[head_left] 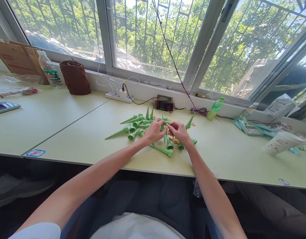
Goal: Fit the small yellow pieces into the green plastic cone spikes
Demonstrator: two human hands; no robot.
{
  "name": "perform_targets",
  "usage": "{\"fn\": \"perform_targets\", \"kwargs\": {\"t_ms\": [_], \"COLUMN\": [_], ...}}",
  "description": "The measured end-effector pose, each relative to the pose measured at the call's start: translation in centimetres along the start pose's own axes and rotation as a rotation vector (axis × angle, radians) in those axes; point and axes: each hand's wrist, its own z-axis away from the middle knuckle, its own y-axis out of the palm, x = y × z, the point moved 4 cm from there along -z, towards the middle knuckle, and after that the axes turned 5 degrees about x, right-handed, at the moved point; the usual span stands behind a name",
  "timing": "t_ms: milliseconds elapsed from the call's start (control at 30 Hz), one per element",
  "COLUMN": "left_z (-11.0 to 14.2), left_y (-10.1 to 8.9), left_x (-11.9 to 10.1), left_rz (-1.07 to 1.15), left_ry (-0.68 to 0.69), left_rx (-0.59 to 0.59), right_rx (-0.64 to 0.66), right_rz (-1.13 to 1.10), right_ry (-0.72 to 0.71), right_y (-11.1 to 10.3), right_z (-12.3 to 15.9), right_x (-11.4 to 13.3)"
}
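Over a heap of green plastic plant watering spikes, my two hands meet with fingertips close together. My left hand (155, 130) is closed on one green watering spike (164, 138), its point directed downward. My right hand (178, 131) pinches at the top of that spike, where a bit of yellow shows; the fingers partly hide this small yellow valve. Loose yellow valves (174, 140) lie just below my right hand. Around both hands are several more spikes, among them a long one (117, 133) lying at the left and another (163, 150) near the front.
A white power strip (119, 97) and cables lie along the window sill. At the right are a green bottle (215, 108), packets and a tilted white cup (283, 142). A brown bag (75, 77), a water bottle (49, 70) and a phone (5, 107) are at the left.
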Motion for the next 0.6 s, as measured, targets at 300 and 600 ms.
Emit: {"fn": "perform_targets", "kwargs": {"t_ms": [300,600], "left_z": [0.16,0.12], "left_y": [-0.18,-0.14], "left_x": [-0.16,-0.19], "left_rz": [-0.001,0.002], "left_ry": [0.004,0.021], "left_rx": [0.001,0.005], "right_rx": [0.029,0.037], "right_rz": [0.03,0.049], "right_ry": [-0.003,-0.01], "right_y": [0.04,0.08], "right_z": [-0.01,-0.08], "right_x": [-0.2,-0.09]}}
